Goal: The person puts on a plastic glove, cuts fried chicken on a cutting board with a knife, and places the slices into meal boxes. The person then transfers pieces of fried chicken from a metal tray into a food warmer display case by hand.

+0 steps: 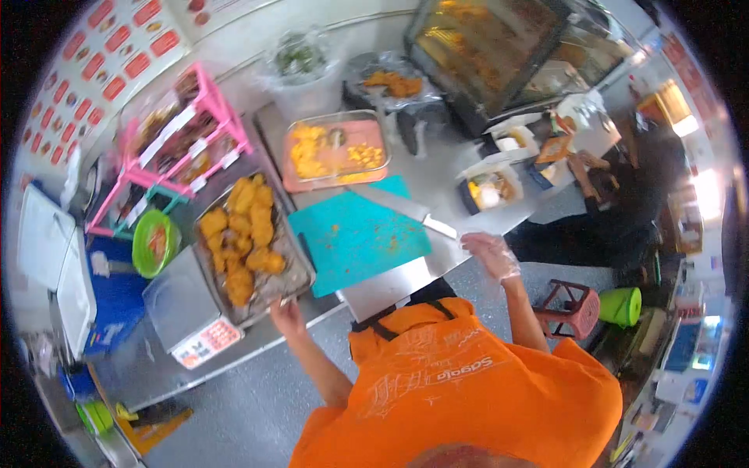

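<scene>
My left hand (pixel 288 317) is at the near edge of a metal tray (pixel 303 273), its fingers closed on the rim. Pieces of golden fried chicken (pixel 242 226) are heaped on that tray. My right hand (pixel 491 255), in a clear plastic glove, is held out with its fingers extended and nothing in them. Just beyond its fingertips is the pale handle of a large knife (pixel 398 206). The knife lies across a turquoise cutting board (pixel 351 242) scattered with crumbs. Behind the board, a steel pan (pixel 384 168) holds yellow chopped food (pixel 310 152).
Food boxes (pixel 491 191) stand to the right, near a co-worker in dark clothes (pixel 624 207). A glass display case (pixel 499 54) is behind. Pink baskets (pixel 222 117) and a green bowl (pixel 153 243) are left. A red stool (pixel 573 308) and green bucket (pixel 622 306) are at right.
</scene>
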The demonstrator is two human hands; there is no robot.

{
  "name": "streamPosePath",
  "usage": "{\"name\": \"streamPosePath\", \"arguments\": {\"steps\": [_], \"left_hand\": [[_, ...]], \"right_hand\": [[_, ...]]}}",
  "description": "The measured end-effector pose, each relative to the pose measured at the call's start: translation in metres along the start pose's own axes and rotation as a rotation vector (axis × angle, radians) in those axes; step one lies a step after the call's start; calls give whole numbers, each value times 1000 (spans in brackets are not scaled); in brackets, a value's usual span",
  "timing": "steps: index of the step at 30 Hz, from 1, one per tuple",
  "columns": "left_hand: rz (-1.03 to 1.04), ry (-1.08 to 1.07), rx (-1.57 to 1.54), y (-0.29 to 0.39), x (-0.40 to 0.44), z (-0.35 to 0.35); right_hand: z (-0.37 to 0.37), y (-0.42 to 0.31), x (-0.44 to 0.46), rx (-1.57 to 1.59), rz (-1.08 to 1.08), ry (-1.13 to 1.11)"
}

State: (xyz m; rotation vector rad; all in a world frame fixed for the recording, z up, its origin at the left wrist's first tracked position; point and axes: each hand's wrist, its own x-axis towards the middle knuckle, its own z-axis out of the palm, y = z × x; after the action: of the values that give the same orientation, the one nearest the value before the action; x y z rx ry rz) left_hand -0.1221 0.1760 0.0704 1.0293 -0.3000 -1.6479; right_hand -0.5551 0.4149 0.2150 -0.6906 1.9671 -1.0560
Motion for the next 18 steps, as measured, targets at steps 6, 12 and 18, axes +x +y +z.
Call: {"name": "streamPosePath", "arguments": {"steps": [6, 12, 18], "left_hand": [[31, 21, 96, 21, -103, 55], [7, 5, 35, -57, -182, 101], [-24, 7, -111, -202, -277, 155]], "right_hand": [[-119, -17, 65, -87, -97, 413], [-217, -10, 158, -34, -298, 489], [-275, -43, 226, -138, -673, 466]]}}
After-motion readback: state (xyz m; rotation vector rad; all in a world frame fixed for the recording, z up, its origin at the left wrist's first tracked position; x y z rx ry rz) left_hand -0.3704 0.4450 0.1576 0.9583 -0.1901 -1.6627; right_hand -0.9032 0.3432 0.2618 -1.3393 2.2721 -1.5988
